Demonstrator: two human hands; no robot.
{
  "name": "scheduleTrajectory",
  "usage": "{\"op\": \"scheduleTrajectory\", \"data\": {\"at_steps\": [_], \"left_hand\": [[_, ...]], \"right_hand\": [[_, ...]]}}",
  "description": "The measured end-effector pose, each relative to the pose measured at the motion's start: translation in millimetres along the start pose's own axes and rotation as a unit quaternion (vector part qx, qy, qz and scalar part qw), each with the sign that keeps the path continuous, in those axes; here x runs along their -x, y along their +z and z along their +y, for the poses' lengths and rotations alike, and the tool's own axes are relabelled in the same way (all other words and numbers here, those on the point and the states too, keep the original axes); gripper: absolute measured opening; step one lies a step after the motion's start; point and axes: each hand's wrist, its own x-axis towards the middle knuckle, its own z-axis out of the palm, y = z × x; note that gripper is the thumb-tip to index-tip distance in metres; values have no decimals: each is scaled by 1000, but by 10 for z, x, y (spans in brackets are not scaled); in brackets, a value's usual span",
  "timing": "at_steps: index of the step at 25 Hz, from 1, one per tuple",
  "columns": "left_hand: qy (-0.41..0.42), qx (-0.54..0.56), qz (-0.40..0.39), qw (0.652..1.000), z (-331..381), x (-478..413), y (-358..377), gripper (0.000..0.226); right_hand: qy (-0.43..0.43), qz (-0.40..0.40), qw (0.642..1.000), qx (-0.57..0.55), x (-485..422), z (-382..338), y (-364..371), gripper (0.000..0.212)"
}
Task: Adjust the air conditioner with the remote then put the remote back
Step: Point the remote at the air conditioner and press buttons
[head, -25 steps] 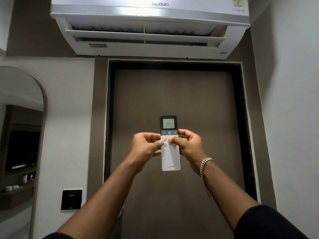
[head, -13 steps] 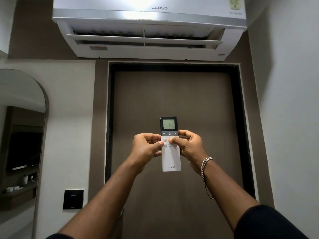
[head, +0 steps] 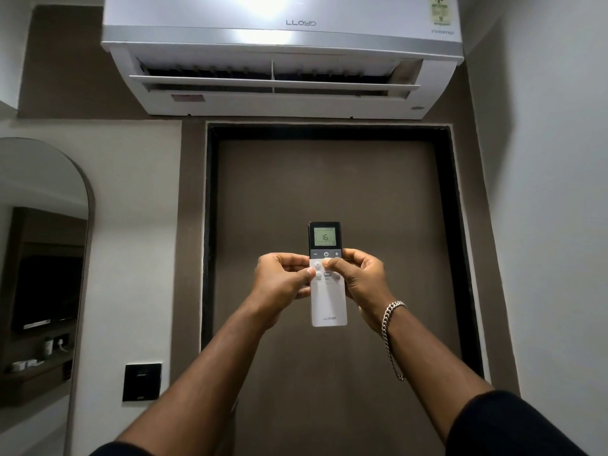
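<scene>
A white remote (head: 328,304) with a dark top and a lit green display reading 16 is held upright in front of me. My left hand (head: 279,284) grips its left edge, thumb resting on the lower left buttons. My right hand (head: 362,278) grips the right edge, and its thumb lies across the upper row of round buttons. Above, the white wall-mounted air conditioner (head: 283,57) hangs with its louvre flap open.
A brown door (head: 329,192) in a black frame fills the wall ahead. An arched mirror (head: 42,258) stands at the left, with a black switch plate (head: 142,382) beside it. A plain white wall (head: 552,225) runs along the right. A silver chain bracelet (head: 391,334) hangs on my right wrist.
The remote's display went from 24 to 16. My right thumb shifted up slightly on the buttons. The view tilted up a little, showing more of the air conditioner.
</scene>
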Motion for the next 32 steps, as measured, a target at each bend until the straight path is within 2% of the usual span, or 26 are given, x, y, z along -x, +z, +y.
{"op": "scheduleTrajectory", "data": {"at_steps": [4, 8, 16, 24, 32], "left_hand": [[-3, -15, 10, 1000, 1, 1, 40, 16], [-3, -11, 18, 1000, 10, 4, 59, 16], [18, -18, 41, 999, -61, 38, 87, 8], [14, -19, 50, 998, -76, 22, 31, 9], [8, -17, 56, 998, -86, 31, 20, 13]], "right_hand": [[3, 11, 1000, 6, 15, -44, 59, 22], [9, 29, 1000, 5, 35, -81, 104, 17], [16, 70, 997, -2, 63, -89, 229, 10], [31, 64, 997, 8, 39, -25, 272, 24], [25, 55, 998, 12, 35, -27, 288, 16]]}}
